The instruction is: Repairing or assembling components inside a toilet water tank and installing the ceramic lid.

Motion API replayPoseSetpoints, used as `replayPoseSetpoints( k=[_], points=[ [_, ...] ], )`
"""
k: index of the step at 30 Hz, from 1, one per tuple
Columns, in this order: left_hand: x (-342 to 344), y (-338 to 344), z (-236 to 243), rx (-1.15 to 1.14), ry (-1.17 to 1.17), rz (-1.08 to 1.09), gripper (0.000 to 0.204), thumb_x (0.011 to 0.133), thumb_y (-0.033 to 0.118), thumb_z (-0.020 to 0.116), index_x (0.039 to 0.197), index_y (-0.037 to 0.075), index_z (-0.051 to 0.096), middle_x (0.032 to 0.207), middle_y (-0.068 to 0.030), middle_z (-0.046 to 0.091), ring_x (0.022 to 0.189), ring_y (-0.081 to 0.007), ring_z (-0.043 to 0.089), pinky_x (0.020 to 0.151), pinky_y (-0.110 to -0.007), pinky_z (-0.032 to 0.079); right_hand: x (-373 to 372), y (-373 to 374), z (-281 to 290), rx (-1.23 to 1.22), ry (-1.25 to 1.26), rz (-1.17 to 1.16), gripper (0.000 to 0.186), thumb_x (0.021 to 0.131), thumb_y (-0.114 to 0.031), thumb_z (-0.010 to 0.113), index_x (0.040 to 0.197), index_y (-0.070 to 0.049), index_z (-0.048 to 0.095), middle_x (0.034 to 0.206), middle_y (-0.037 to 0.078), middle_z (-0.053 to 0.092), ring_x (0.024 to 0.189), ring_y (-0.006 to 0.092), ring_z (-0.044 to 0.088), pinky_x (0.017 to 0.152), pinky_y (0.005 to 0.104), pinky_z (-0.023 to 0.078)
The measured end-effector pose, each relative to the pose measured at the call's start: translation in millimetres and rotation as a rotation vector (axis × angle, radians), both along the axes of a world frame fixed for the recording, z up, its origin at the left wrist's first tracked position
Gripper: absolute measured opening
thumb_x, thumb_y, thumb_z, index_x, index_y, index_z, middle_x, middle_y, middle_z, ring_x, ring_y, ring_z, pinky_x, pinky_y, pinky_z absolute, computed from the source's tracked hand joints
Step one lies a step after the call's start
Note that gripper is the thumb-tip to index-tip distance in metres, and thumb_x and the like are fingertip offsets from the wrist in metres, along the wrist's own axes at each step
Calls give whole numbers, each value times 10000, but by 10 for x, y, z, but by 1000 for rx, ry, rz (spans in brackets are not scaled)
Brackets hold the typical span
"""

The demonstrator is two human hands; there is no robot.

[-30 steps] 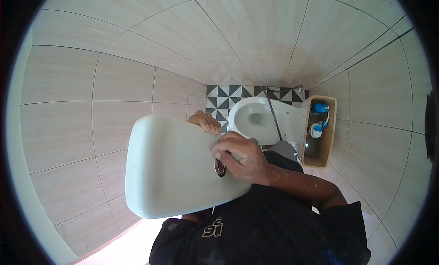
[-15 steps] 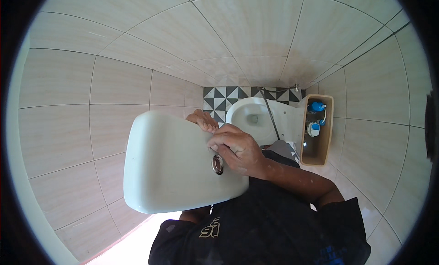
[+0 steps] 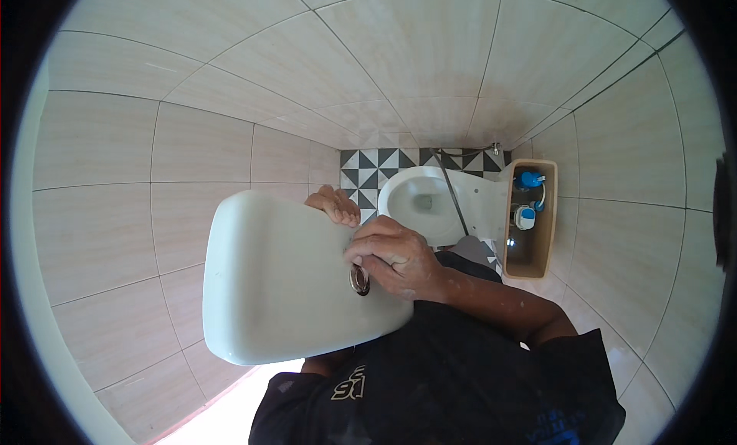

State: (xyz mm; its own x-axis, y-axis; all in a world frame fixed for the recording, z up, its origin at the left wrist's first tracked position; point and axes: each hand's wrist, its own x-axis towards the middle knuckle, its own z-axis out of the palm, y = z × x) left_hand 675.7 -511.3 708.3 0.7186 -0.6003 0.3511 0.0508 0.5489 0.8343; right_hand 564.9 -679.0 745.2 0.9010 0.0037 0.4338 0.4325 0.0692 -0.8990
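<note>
A glossy white toilet cistern lid (image 3: 284, 276) is held up at a tilt in front of my body, well above the floor. Set into its top near the right edge is an oval chrome flush button (image 3: 359, 280). My left hand (image 3: 335, 206) reaches from under the lid and shows past its far edge, fingers bent; the lid hides its palm. Over the lid's right edge lies my right hand (image 3: 399, 255), closed, its fingertips pressed together on the surface just beyond the button. Whatever is between those fingertips is not visible.
Beyond my right hand stands a white toilet bowl (image 3: 422, 203), a grey hose (image 3: 453, 192) crossing it. At right is the uncovered cistern (image 3: 551, 215), with a blue-capped valve (image 3: 530, 179) and a white flush valve (image 3: 525, 217) inside. Tiled walls (image 3: 430, 54) close in around.
The lid has shifted slightly left and toward me, with both hands moving along. My right fingertips have come a little closer to the flush button.
</note>
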Motion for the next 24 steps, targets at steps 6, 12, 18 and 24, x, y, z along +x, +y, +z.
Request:
replayPoseSetpoints(
  k=[6, 12, 18, 24],
  points=[
    [-83, -61, 194, 103, -55, 56, 222, 993, 248, 597, 911, 61, 510, 898, -57, 495, 811, -215, 537, 757, -363, 469, -17, 9, -8, -12, 5, -47, 234, 823, 118, 664, 975, -48, 725, 963, 64, 646, 902, 215, 632, 776, 332, 530],
    [-63, -34, 150, 16, 8, 41, 227, 997, 255, 586, 920, 57, 505, 906, -60, 491, 822, -214, 535, 766, -366, 470, 40, 80, -43, -1, -25, -142, 213, 827, 106, 675, 974, -41, 724, 967, 63, 656, 881, 221, 639, 776, 336, 530],
    [-45, -29, 109, 46, -36, 59, 227, 1000, 257, 579, 925, 56, 504, 910, -62, 491, 829, -214, 535, 768, -366, 470, -89, 115, 12, 85, 77, -24, 206, 821, 92, 657, 970, -38, 718, 969, 95, 652, 912, 271, 647, 786, 375, 537],
    [11, 53, 92, 61, -27, 24, 229, 924, 191, 690, 974, 60, 509, 947, -55, 496, 869, -202, 541, 794, -352, 489, 42, 157, -25, 30, 4, -115, 204, 817, 83, 660, 977, -35, 706, 944, 90, 652, 906, 271, 649, 778, 385, 536]
  ],
)
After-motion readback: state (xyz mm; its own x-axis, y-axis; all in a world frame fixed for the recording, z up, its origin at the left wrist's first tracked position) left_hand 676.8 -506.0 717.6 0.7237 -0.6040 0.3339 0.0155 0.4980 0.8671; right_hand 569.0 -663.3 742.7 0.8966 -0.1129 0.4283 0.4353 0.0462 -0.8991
